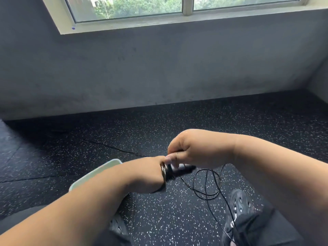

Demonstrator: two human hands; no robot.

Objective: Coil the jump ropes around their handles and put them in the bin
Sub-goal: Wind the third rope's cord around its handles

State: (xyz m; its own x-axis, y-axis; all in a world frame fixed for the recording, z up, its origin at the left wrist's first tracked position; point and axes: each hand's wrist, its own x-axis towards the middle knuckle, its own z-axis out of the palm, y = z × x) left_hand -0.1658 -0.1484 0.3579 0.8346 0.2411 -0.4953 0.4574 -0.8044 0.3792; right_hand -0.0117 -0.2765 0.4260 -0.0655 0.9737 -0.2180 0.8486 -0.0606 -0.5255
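My left hand (149,174) grips the black jump rope handles (182,169), which stick out to the right of its fist. Just above them my right hand (191,148) pinches the thin black rope (206,183) close to the handles. The loose rope lies in loops on the speckled floor below my right wrist and trails down over my right shoe. A pale green bin (99,172) stands on the floor behind my left forearm, which hides most of it.
The black speckled rubber floor (159,215) runs to a grey wall (159,68) under a window. My two black shoes (241,208) are at the bottom of the view. A seam in the mat runs diagonally toward my hands.
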